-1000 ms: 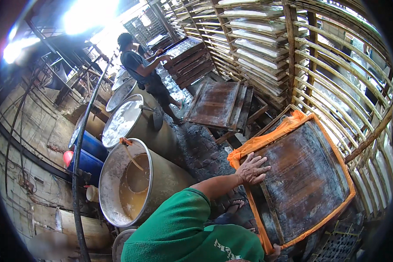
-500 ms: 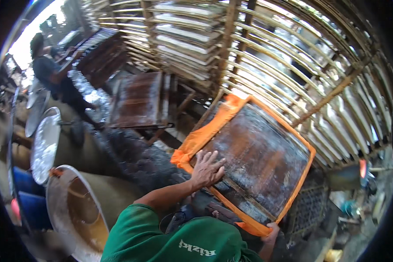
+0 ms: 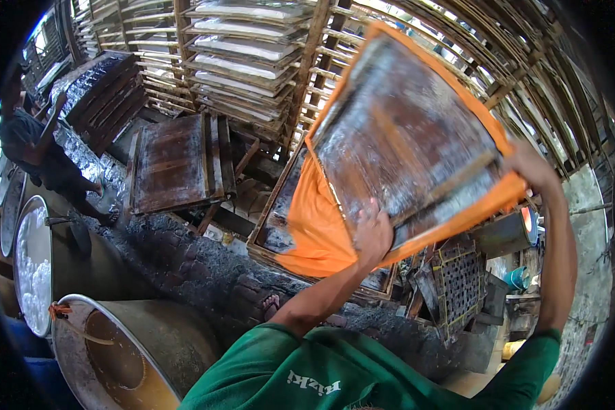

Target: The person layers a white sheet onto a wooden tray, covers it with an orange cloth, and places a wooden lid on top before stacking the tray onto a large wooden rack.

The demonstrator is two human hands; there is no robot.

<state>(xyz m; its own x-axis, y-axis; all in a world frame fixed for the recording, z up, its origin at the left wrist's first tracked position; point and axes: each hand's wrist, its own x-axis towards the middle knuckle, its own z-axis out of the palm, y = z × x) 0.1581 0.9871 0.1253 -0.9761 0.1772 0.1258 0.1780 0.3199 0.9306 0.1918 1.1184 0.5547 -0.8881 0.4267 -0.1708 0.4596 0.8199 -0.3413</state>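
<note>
A wet, brown wooden tray (image 3: pixel 417 123) with an orange cloth (image 3: pixel 314 225) round its edges is tilted up in front of me. My right hand (image 3: pixel 531 166) grips its right corner together with the cloth. Against the near edge of the tray, my left hand (image 3: pixel 374 234) holds on with its thumb up; some of its fingers are hard to make out. The cloth hangs loose at the left and drapes over a second wooden tray (image 3: pixel 280 188) below, which the raised one largely hides.
At the left stand large metal vats, a near one (image 3: pixel 82 307) with brownish liquid and one (image 3: pixel 34 273) with white froth. Another wooden tray (image 3: pixel 171 164) rests on a stand. A person (image 3: pixel 41 143) works at far left. Stacked trays (image 3: pixel 246 61) line the slatted wall.
The orange-edged tray has been lifted and tilted away from the one below. My right hand has risen with its corner; my left has shifted right along the near edge.
</note>
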